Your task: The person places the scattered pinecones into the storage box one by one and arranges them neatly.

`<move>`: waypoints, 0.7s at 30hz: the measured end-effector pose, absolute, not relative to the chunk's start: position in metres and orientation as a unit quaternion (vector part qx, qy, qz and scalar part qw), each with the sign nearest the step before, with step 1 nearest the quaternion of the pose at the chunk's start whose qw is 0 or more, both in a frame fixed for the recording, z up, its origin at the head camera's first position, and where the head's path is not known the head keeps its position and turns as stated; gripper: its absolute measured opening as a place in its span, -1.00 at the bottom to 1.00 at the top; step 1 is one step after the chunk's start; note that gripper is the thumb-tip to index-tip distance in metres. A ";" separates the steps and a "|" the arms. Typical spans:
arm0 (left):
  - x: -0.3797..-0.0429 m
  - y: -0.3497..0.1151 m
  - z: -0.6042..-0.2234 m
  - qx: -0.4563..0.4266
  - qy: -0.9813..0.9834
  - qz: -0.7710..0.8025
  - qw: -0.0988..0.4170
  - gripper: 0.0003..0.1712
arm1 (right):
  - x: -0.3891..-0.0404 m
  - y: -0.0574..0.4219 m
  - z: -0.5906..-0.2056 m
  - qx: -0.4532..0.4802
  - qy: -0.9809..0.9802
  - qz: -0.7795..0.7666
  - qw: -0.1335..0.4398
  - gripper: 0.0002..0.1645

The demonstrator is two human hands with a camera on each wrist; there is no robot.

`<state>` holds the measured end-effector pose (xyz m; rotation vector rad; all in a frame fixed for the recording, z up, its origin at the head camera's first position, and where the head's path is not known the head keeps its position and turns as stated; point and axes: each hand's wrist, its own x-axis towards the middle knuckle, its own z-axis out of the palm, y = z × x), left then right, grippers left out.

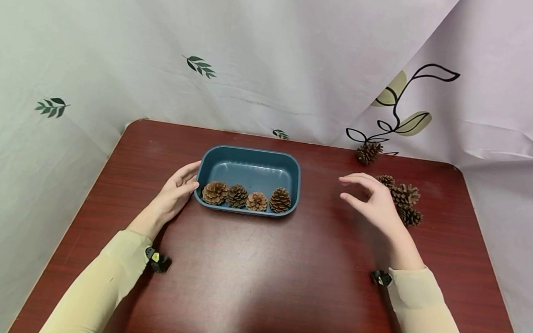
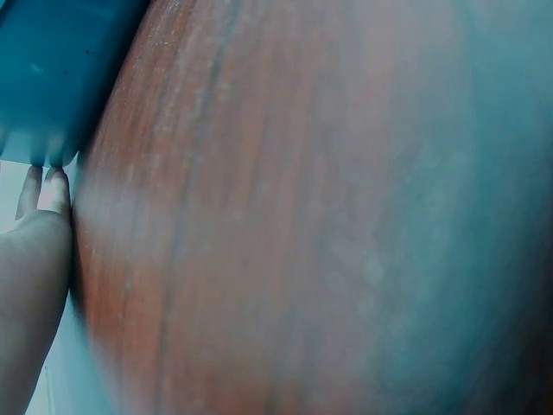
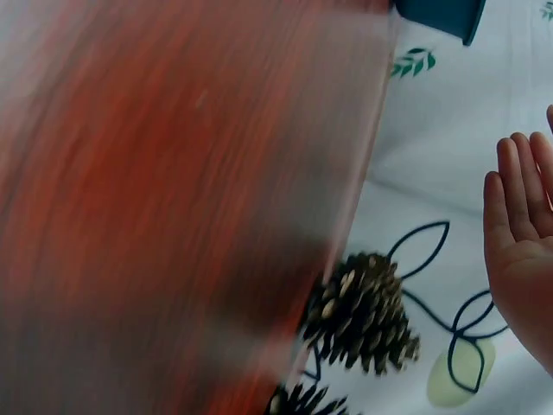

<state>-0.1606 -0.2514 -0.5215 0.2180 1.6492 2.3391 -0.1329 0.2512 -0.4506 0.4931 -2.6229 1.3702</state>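
Observation:
A blue-green plastic bin [image 1: 250, 152] stands toward the back of the table, with several pine cones [image 1: 236, 196] in a row along its near wall. My left hand [image 1: 174, 191] touches the outside of the bin's left end with its thumb and fingers. In the left wrist view, fingertips meet the bin's wall [image 2: 60, 82]. To the right of the bin, my right hand [image 1: 377, 199] is held above the table, thumb and fingers apart and nothing between them. Beside and partly behind it lies a group of loose pine cones [image 1: 405, 195].
A single pine cone [image 1: 368, 153] lies at the table's back edge, against a pale curtain [image 1: 265, 58] with leaf prints. The dark red wooden table [image 1: 259, 269] extends toward me. Each wrist carries a small black camera [image 1: 159, 262].

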 end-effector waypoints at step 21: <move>-0.160 -0.251 -0.522 0.074 0.565 0.811 0.131 -0.40 | -0.113 0.305 -0.449 0.129 -0.869 0.467 0.104 -0.51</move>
